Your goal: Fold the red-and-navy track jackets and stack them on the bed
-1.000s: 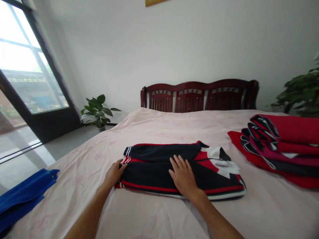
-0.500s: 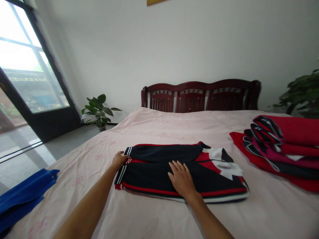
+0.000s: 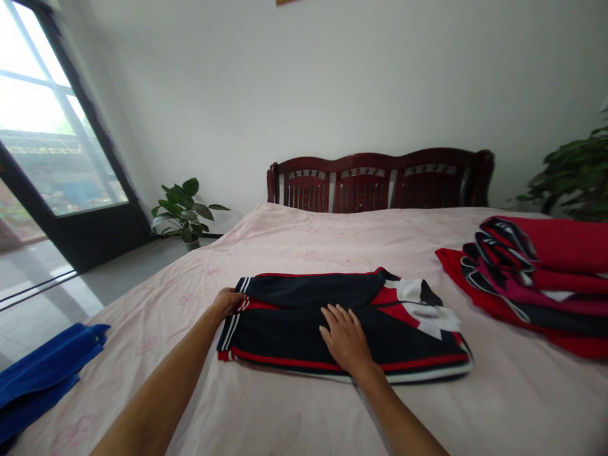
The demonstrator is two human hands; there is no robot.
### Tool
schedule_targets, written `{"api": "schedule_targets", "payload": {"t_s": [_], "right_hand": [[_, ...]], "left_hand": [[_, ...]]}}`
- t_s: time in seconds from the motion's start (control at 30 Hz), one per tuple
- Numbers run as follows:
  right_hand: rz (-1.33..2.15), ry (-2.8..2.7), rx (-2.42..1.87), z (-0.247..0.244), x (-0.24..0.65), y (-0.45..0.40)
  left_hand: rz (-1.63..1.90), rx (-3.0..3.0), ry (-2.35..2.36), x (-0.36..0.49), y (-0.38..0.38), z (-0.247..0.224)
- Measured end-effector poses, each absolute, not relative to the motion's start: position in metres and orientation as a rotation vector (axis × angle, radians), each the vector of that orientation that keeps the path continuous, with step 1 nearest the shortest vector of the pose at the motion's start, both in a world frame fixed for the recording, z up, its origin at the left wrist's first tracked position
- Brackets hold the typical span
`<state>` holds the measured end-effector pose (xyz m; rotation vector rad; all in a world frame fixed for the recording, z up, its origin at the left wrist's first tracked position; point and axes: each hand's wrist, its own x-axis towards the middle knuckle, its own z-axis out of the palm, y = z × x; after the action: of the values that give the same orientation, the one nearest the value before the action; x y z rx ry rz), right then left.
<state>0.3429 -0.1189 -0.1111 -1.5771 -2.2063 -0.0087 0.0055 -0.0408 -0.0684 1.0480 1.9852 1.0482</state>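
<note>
A navy jacket (image 3: 294, 329) with red piping and a red-and-white collar end lies flat on the bed, its sleeves folded in lengthwise. The striped cuffs and hem point left, the collar right. My left hand (image 3: 228, 302) is at the left end, its fingers closed on the hem between the two striped cuffs; the fingertips are partly hidden. Flat on the near sleeve, around the jacket's middle, rests my right hand (image 3: 346, 339), with fingers stretched out and holding nothing.
Folded red and dark clothes (image 3: 560, 278) are stacked on the right. Blue folded cloth (image 3: 47, 367) lies at the left edge. The bed's pink sheet (image 3: 304, 244) reaches a dark wooden headboard (image 3: 363, 183). Potted plants (image 3: 185, 209) stand on the left and right, with a glass door (image 3: 85, 145) far left.
The view has shifted very slightly. Both hands stay in about the same places on the jacket, the left fingers a little further around the hem.
</note>
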Motion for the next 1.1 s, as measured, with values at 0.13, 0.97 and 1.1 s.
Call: {"api": "schedule_targets", "payload": {"t_s": [0.13, 0.97, 1.1], "right_hand": [[-0.001, -2.208, -1.58, -0.11, 0.343, -0.12], [-0.013, -2.205, -1.579, -0.11, 0.344, -0.119], [-0.009, -2.203, -1.58, -0.11, 0.344, -0.119]], "left_hand": [[0.925, 1.166, 2.017, 0.0, -0.044, -0.06], [0.646, 2.114, 2.253, -0.001, -0.071, -0.063], [0.75, 2.047, 2.245, 0.0, -0.084, -0.063]]}}
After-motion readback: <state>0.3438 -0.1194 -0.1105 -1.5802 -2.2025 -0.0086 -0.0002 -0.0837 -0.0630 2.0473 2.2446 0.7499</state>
